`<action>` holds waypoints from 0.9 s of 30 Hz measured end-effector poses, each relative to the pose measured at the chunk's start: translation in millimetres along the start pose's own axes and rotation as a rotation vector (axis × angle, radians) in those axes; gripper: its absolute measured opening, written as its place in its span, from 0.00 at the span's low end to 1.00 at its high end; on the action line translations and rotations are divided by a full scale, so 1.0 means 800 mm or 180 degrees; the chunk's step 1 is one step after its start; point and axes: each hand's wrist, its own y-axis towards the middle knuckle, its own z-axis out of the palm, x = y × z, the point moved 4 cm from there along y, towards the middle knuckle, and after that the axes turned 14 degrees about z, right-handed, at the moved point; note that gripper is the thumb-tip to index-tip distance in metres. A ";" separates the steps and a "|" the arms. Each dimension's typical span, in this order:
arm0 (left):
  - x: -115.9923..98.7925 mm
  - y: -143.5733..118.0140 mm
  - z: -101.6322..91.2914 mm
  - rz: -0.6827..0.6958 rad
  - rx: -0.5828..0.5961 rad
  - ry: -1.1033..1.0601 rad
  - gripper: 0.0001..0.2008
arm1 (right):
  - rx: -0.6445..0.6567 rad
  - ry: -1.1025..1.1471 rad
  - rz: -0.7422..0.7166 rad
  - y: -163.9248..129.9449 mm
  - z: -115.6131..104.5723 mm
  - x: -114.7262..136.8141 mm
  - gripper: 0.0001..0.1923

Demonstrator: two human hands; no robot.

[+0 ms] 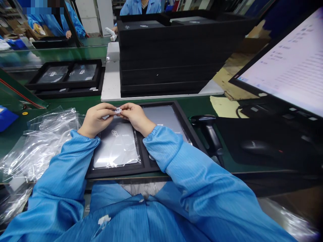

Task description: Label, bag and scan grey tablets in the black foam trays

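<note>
Together the left hand (94,119) and right hand (135,116) pinch a small white barcode sticker (117,110) between their fingertips, likely for control, just above a silver bagged flat device (116,148) in a black foam tray (186,124). Its print is unreadable; sleeves hide the tray's near edge.

This is a factory packing line. A green conveyor belt (75,102) runs across the middle of the frame, carrying black foam trays (67,75) with bagged devices, and a tall stack of such trays (171,53) stands at upper centre. Workers in blue anti-static coats (140,6) sit along the top edge, while a barcode scanner (210,129) and a monitor (290,64) occupy the right.
</note>
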 end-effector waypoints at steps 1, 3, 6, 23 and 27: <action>0.000 0.000 0.001 0.0001 0.0049 -0.0047 0.05 | 0.0030 -0.0024 -0.0042 0.001 -0.001 -0.001 0.10; 0.001 0.000 0.001 -0.0025 0.0115 -0.0109 0.05 | 0.0096 -0.0055 -0.0071 0.004 -0.002 -0.002 0.09; 0.003 -0.001 0.002 -0.0071 0.0190 -0.0134 0.05 | 0.0122 -0.0007 -0.0022 0.006 -0.003 -0.004 0.09; 0.006 -0.002 0.004 -0.0362 0.0250 -0.0135 0.06 | -0.0079 0.0025 0.0187 -0.006 0.003 0.002 0.10; 0.005 0.000 0.003 -0.0529 0.0070 -0.0237 0.06 | -0.0045 -0.0040 0.0175 -0.004 0.002 0.002 0.09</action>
